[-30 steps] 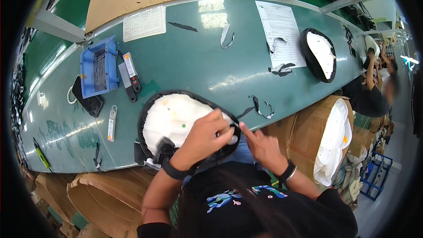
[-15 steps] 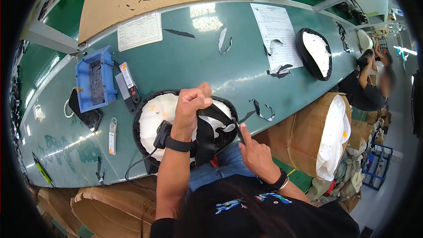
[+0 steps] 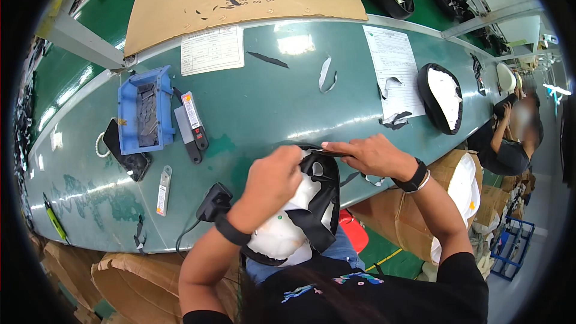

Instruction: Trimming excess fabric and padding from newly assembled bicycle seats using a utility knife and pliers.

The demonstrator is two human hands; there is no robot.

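Observation:
A black-covered pad with a white inner side (image 3: 279, 233) leans tilted over my lap at the table's edge. My left hand (image 3: 277, 174) is closed at its far rim, gripping the black cover material (image 3: 321, 228); the pinched part is hidden by my fingers. Loose black material hangs down across the white side. My right hand (image 3: 378, 155) holds a slim dark knife (image 3: 336, 153) against the far rim, index finger stretched along it; its blade cannot be made out. A black device with a cable (image 3: 214, 201) sits beside my left wrist.
Left on the green table are a blue bin (image 3: 123, 117), a utility knife (image 3: 195, 141), a blade case (image 3: 163, 191), a phone (image 3: 137, 165) and a green cutter (image 3: 55, 219). Another pad (image 3: 444, 99) lies at right near cut scraps (image 3: 396, 121). Cardboard boxes (image 3: 393, 222) stand below; a co-worker (image 3: 510, 138) sits beyond.
The pad has turned and tilted toward my lap, moving right. My right hand with the knife has gone up to the far rim. My left hand has come lower, beside it.

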